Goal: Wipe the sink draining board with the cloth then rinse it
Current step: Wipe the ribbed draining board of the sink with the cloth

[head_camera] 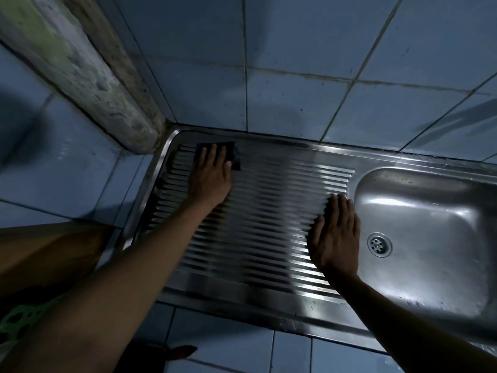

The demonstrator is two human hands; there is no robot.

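The ribbed steel draining board [258,224] fills the middle of the view, with the sink bowl [430,216] and its drain [379,244] to the right. A dark cloth [231,150] lies at the board's far left corner. My left hand [211,176] presses flat on the cloth, covering most of it. My right hand [336,235] rests flat with fingers together on the board's right end, beside the bowl, holding nothing.
Blue wall tiles [295,63] rise behind the sink and a rough concrete column [88,71] stands at the back left corner. A blue tiled counter [67,170] lies left of the board. A brown object [48,254] and something green [24,316] sit at the lower left.
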